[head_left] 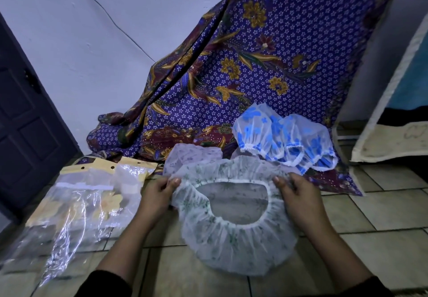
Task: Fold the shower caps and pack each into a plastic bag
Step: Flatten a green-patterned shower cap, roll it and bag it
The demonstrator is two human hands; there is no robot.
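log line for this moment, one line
step: fold cap | left hand: gripping rim | right hand: gripping rim | green-print cap: unfolded, opening up | plastic bags: left, unfilled

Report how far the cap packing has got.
Done: nothing visibly packed; the plastic bags on the floor look empty. In hand: left hand and right hand hold the green-print shower cap open, unfolded. Left: that cap, another pale cap behind it, and the blue-flowered caps.
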